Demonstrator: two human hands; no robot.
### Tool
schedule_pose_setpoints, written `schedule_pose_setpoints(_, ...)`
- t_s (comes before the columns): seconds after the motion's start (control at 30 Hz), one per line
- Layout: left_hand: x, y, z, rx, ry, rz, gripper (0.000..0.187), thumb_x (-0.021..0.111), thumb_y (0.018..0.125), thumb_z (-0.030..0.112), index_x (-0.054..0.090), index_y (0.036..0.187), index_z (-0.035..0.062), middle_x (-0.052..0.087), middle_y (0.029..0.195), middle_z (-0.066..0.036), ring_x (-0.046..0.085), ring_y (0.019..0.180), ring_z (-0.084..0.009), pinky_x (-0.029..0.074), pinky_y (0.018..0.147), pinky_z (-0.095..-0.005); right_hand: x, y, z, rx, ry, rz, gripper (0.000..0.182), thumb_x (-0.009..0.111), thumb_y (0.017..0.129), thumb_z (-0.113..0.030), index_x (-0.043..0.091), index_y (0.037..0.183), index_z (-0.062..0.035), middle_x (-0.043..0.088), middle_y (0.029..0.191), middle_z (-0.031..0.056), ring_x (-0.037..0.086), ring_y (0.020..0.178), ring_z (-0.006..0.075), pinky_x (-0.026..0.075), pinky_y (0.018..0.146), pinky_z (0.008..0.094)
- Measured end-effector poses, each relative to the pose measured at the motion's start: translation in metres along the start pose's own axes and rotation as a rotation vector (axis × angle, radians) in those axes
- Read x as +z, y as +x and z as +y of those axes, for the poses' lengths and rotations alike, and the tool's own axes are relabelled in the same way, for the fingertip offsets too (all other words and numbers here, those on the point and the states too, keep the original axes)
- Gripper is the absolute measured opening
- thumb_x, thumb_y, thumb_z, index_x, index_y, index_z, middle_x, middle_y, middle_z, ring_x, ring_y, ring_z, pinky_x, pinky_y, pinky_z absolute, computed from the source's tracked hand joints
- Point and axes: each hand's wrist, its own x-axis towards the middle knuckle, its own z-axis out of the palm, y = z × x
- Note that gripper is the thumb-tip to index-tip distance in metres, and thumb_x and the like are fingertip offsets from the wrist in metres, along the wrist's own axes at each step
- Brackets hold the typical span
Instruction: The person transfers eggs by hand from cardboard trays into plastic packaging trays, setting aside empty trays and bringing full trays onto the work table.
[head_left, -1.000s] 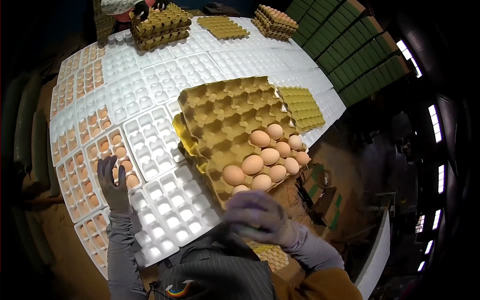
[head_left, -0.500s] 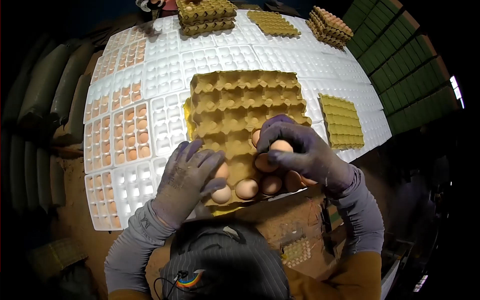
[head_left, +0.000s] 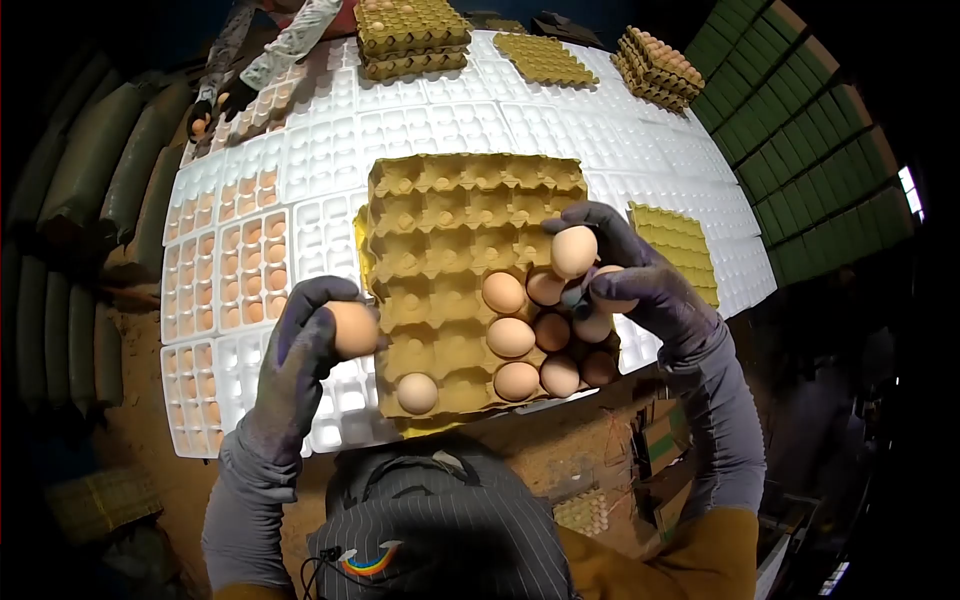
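Observation:
My left hand point(head_left: 290, 365), in a purple-grey glove, grips a brown egg point(head_left: 356, 330) just left of the pulp egg tray point(head_left: 408, 246). My gloved right hand point(head_left: 655, 290) is over the tray's right side, with a pale egg point(head_left: 574, 251) at its fingertips and another egg point(head_left: 616, 290) by the thumb. Beneath it, several eggs point(head_left: 511, 337) fill cups in the right part of the tray. One pale egg point(head_left: 417, 393) sits alone in the near left corner. The far rows of cups hold no eggs.
White moulded trays point(head_left: 325, 145) cover the table, with eggs in those on the left point(head_left: 255, 270). Stacked pulp trays point(head_left: 415, 45) stand at the back, others point(head_left: 660, 70) back right. A flat pulp tray point(head_left: 680, 240) lies right. Another person's gloved hand point(head_left: 200, 118) holds an egg.
My left hand has lifted an egg from the tray and moved left. My right hand has shifted right and up with two eggs showing. The other person's arms have come into view.

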Motion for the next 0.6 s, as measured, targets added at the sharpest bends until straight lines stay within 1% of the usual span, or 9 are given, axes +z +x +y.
schedule_pose_setpoints(0.03,-0.010,-0.003,0.000,-0.117,-0.151,-0.084,0.029,0.062,0.100,0.025,0.064,0.113,-0.0004,0.060,0.112,-0.011,0.065,0.101,-0.0201,0.056,0.090,-0.0327,-0.008,0.004,-0.004,-0.031,-0.081,0.046,0.041,0.068,0.084,-0.012,0.058,0.124,-0.0095,0.055,0.124,0.0081,0.058,0.112,0.0217,0.052,0.092,0.0362)
schedule_pose_setpoints(0.07,-0.004,-0.009,0.000,-0.088,0.166,-0.174,0.030,0.067,0.097,0.027,0.061,0.110,0.0001,0.058,0.108,-0.009,0.065,0.096,-0.0193,0.057,0.084,-0.0332,-0.021,0.014,0.007,-0.089,-0.192,-0.051,0.036,0.068,0.085,-0.013,0.060,0.120,-0.0119,0.052,0.124,0.0060,0.057,0.111,0.0201,0.052,0.093,0.0352)
schedule_pose_setpoints(0.1,0.014,-0.013,-0.001,0.242,0.791,-0.237,0.038,0.074,0.092,0.030,0.059,0.112,0.0013,0.057,0.109,-0.012,0.068,0.094,-0.0244,0.058,0.078,-0.0367,-0.026,0.025,0.015,-0.326,-0.739,-0.067,0.033,0.071,0.084,-0.018,0.062,0.116,-0.0133,0.052,0.126,0.0073,0.060,0.111,0.0233,0.055,0.090,0.0372)
schedule_pose_setpoints(0.17,0.040,-0.026,-0.006,0.164,1.220,-0.244,0.047,0.080,0.085,0.032,0.059,0.113,0.0021,0.056,0.115,-0.016,0.068,0.095,-0.0308,0.058,0.077,-0.0402,-0.008,0.024,0.003,-0.221,-1.382,-0.094,0.031,0.073,0.083,-0.021,0.064,0.112,-0.0134,0.051,0.132,0.0113,0.061,0.113,0.0290,0.057,0.088,0.0407)
schedule_pose_setpoints(0.3,0.040,-0.024,-0.005,0.111,1.115,-0.206,0.049,0.081,0.084,0.030,0.059,0.118,0.0024,0.062,0.112,-0.016,0.069,0.094,-0.0335,0.058,0.083,-0.0424,-0.007,0.031,0.016,-0.288,-1.600,-0.099,0.038,0.080,0.076,-0.030,0.067,0.106,-0.0117,0.051,0.136,0.0100,0.065,0.105,0.0325,0.056,0.086,0.0431)
schedule_pose_setpoints(0.37,0.036,-0.018,0.008,-0.205,0.444,-0.129,0.038,0.071,0.092,0.015,0.061,0.126,0.0019,0.064,0.119,-0.013,0.069,0.101,-0.0244,0.055,0.092,-0.0348,-0.014,0.029,0.013,-0.262,-1.559,-0.130,0.039,0.079,0.078,-0.033,0.068,0.108,-0.0115,0.050,0.138,0.0110,0.064,0.106,0.0339,0.056,0.088,0.0415)
schedule_pose_setpoints(0.43,0.046,0.002,0.021,0.025,0.393,-0.155,0.034,0.066,0.093,0.012,0.063,0.126,0.0025,0.060,0.124,-0.013,0.066,0.107,-0.0226,0.054,0.093,-0.0324,-0.029,0.021,0.016,-0.188,-1.161,-0.074,0.046,0.078,0.080,-0.039,0.067,0.114,-0.0091,0.053,0.136,0.0167,0.063,0.111,0.0367,0.055,0.090,0.0446)
schedule_pose_setpoints(0.5,0.070,0.024,0.025,0.227,0.764,-0.204,0.031,0.067,0.095,0.019,0.062,0.119,0.0009,0.051,0.134,-0.018,0.060,0.119,-0.0323,0.052,0.100,-0.0381,-0.042,0.019,0.035,-0.210,-0.574,0.012,0.053,0.070,0.089,-0.046,0.065,0.123,-0.0051,0.061,0.125,0.0117,0.064,0.107,0.0231,0.052,0.093,0.0370)
schedule_pose_setpoints(0.6,0.111,0.059,0.003,0.366,1.311,-0.144,0.037,0.064,0.096,0.036,0.059,0.115,0.0042,0.046,0.138,-0.025,0.056,0.117,-0.0393,0.052,0.098,-0.0472,-0.034,-0.007,0.050,-0.045,0.335,0.174,0.056,0.053,0.101,-0.051,0.061,0.128,-0.0032,0.067,0.108,0.0097,0.062,0.105,0.0201,0.051,0.095,0.0335)
